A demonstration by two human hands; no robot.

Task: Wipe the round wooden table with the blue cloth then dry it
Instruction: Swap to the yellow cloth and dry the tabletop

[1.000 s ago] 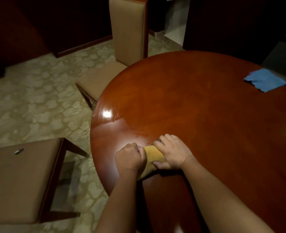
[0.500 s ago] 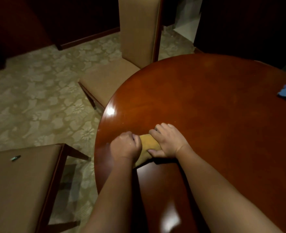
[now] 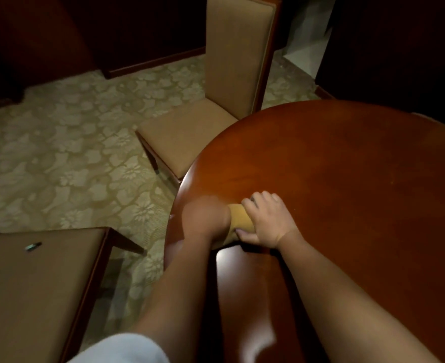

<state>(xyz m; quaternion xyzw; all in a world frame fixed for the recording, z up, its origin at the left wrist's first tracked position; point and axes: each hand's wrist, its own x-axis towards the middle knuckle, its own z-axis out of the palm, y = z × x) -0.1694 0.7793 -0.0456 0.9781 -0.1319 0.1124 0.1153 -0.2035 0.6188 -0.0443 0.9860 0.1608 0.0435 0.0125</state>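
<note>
Now both hands, the left hand [image 3: 205,216] blurred and the right hand [image 3: 267,221] curled over the yellow cloth [image 3: 239,222], have slid it nearer the round wooden table [image 3: 347,166]'s left edge, so drying continues; the blue cloth lies out of view.

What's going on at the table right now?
A person holds a rolled yellow cloth with both hands on the round wooden table, near its left edge. The left hand, blurred, grips one end and the right hand grips the other. No blue cloth is in view. Two upholstered chairs stand beside the table.
</note>
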